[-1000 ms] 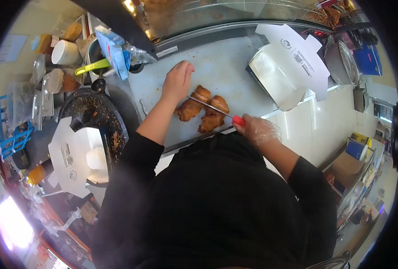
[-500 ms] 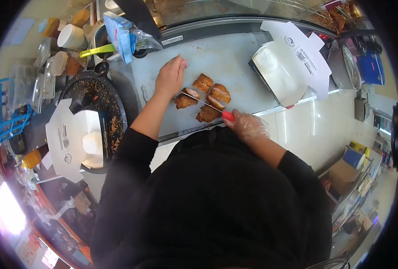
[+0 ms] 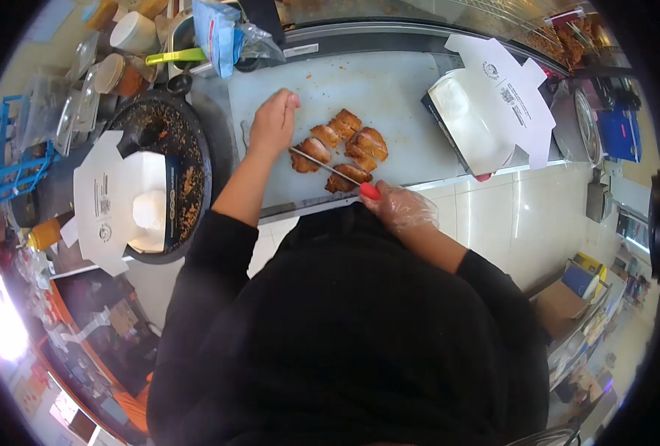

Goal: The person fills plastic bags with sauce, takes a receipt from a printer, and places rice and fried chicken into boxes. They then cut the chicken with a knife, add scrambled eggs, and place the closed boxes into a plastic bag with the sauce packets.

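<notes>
My right hand [image 3: 400,207], in a clear plastic glove, is closed round the red handle of a knife [image 3: 370,191]. The thin blade points up and left across pieces of browned fried meat [image 3: 367,147] on the pale cutting board [image 3: 411,89]. Some pieces show pale cut sides. Bare and raised left of the meat, my left hand [image 3: 275,123] has its fingers curled together; whether it holds anything is hidden. The blade's far end lies just below it, near the leftmost piece.
An open white box [image 3: 478,134] stands at the board's right. Another open box [image 3: 147,204] sits at the left, over a round dark pan [image 3: 188,141] with crumbs. Jars, a green-handled utensil [image 3: 177,56] and a blue packet [image 3: 214,33] are at the upper left.
The knife has shifted slightly down and left relative to the meat, and some pieces lie farther apart. My left hand stays raised. The whole view has also shifted a little.
</notes>
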`<action>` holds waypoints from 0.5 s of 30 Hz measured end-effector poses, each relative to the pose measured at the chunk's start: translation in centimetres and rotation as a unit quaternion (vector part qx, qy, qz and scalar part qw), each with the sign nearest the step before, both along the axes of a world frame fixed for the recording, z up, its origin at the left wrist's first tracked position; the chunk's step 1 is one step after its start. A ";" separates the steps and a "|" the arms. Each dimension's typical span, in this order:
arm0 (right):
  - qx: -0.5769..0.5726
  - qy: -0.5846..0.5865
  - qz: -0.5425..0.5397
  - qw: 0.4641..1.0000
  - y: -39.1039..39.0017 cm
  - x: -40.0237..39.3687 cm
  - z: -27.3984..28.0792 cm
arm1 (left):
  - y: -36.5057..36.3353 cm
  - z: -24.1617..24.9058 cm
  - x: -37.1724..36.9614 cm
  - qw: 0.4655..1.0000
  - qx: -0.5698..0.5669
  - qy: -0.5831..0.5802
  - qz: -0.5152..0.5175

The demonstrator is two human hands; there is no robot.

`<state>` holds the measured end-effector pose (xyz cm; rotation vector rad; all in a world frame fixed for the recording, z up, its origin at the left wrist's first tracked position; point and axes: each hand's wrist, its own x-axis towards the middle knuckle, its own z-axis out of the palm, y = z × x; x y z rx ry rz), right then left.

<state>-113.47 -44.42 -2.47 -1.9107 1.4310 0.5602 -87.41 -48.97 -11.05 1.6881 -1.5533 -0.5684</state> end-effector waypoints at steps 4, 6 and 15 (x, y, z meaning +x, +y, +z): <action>-0.063 -0.045 0.015 0.997 -0.5 1.6 -2.6 | -1.6 0.4 1.8 0.999 -0.017 -0.035 -0.012; -0.087 -0.083 0.063 0.991 -1.5 1.3 -1.5 | -1.4 1.0 2.7 0.993 -0.093 -0.073 -0.008; -0.191 -0.053 0.180 0.964 -11.0 3.4 2.1 | 7.5 6.4 -0.7 0.950 -0.294 0.000 0.101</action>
